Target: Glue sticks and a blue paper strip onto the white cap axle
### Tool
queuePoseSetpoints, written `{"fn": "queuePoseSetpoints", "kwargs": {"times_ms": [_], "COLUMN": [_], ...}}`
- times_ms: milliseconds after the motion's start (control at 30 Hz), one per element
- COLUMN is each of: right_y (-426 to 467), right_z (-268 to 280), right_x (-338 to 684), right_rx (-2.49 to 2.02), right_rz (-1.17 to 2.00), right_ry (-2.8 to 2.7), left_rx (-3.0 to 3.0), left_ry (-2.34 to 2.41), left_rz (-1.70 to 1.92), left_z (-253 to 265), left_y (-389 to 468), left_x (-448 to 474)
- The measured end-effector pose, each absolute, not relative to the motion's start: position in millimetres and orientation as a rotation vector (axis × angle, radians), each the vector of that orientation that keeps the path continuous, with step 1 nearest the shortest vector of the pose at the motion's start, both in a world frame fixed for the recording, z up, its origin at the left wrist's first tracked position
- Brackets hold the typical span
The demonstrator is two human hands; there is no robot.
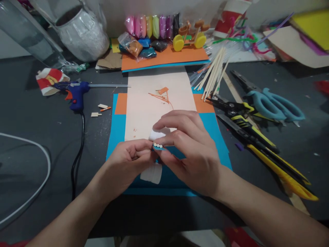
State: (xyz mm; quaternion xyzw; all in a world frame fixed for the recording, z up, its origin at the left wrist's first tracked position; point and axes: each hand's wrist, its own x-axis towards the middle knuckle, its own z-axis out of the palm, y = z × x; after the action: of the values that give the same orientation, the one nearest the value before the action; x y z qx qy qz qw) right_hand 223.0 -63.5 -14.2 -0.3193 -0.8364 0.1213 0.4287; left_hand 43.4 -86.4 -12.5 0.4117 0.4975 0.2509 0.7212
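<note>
Over the paper stack, my left hand [133,157] and my right hand [191,147] meet, fingertips closed around a small blue piece with stick ends [158,146]. Three pale round ends show in a row along its blue edge. My left thumb and forefinger pinch its left side; my right thumb and forefinger grip the right. A white rounded object [155,133] lies just behind the fingertips, partly covered by my right hand. Below my left fingers sits a white ridged cylinder [152,173], its upper part hidden.
A blue glue gun [78,94] lies left, beside short stick pieces [96,114]. Orange scraps [163,91] rest on pale paper [144,120]. Wooden sticks [212,75], blue scissors [272,103] and a yellow-black cutter [277,164] lie right. Colored clay packs [154,27] stand behind.
</note>
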Motion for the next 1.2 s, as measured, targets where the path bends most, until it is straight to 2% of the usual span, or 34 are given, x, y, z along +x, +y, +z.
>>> {"fn": "queuePoseSetpoints", "kwargs": {"times_ms": [367,667,1200], "right_y": [-64.3,-65.5,-65.2], "right_z": [-12.4,-12.6,-11.7], "right_x": [223.0,223.0,224.1], "right_rx": [-0.844,-0.846,-0.874], "right_rz": [0.278,0.278,0.285], "right_ry": [-2.112,-2.112,-2.104], "left_rx": [1.007,1.408,1.293], "left_ry": [1.022,1.295,1.132], "left_rz": [0.503,0.507,0.488], "left_z": [-10.8,3.4,1.1], "left_y": [-84.6,-87.6,-84.8], "left_x": [43.2,51.6,43.1]}}
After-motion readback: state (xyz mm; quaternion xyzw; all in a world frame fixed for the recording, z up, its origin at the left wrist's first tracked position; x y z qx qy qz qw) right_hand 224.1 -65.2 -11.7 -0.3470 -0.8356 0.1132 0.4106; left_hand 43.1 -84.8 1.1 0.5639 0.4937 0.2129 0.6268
